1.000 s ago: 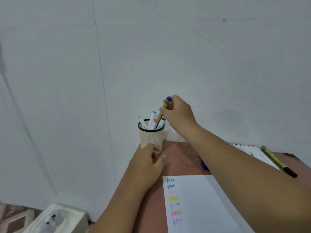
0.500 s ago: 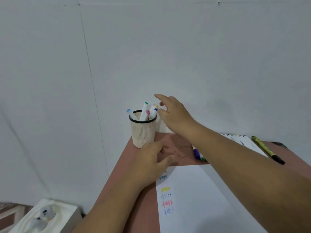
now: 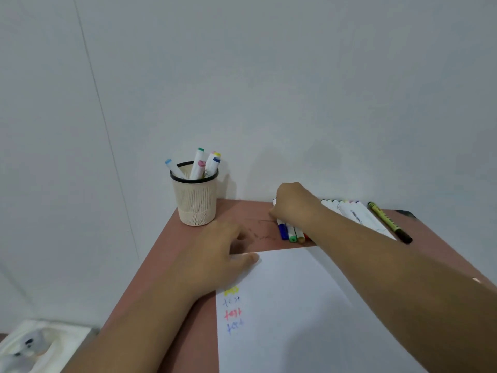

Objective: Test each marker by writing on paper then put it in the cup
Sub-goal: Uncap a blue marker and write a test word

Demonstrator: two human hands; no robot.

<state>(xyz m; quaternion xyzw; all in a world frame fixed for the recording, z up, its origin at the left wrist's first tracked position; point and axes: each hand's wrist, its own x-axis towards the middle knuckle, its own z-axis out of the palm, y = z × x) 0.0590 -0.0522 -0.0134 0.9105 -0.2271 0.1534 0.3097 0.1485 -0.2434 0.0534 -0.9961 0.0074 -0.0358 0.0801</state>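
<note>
The right hand [image 3: 291,203] has left the mesh pen cup [image 3: 195,201] and now lies over the row of untested markers [image 3: 291,232] near the far edge of the counter [image 3: 242,211]. One second ago this hand held a yellow-green marker above the cup; half a second ago it was already free beside the rim. So I judge that marker is now in the cup with the others [image 3: 204,164], whose coloured caps stand above the black rim. The cup stands at the far left corner of the counter, close to the wall.

The right fingers are curled down onto the markers, but the back of the hand hides them, so I cannot tell if they already pinch one. The left hand [image 3: 217,254] has moved from the base of the cup to the far left corner of the paper [image 3: 295,305], and it rests there with fingers relaxed and a little apart, pressing the sheet flat.

Along the left edge of the paper several test words in yellow, black, red and blue are written. More white-barrelled markers [image 3: 355,214] and a yellow-green pen with black cap [image 3: 387,220] lie near the far right corner. The next step is probably to take one marker and write below the blue word.
</note>
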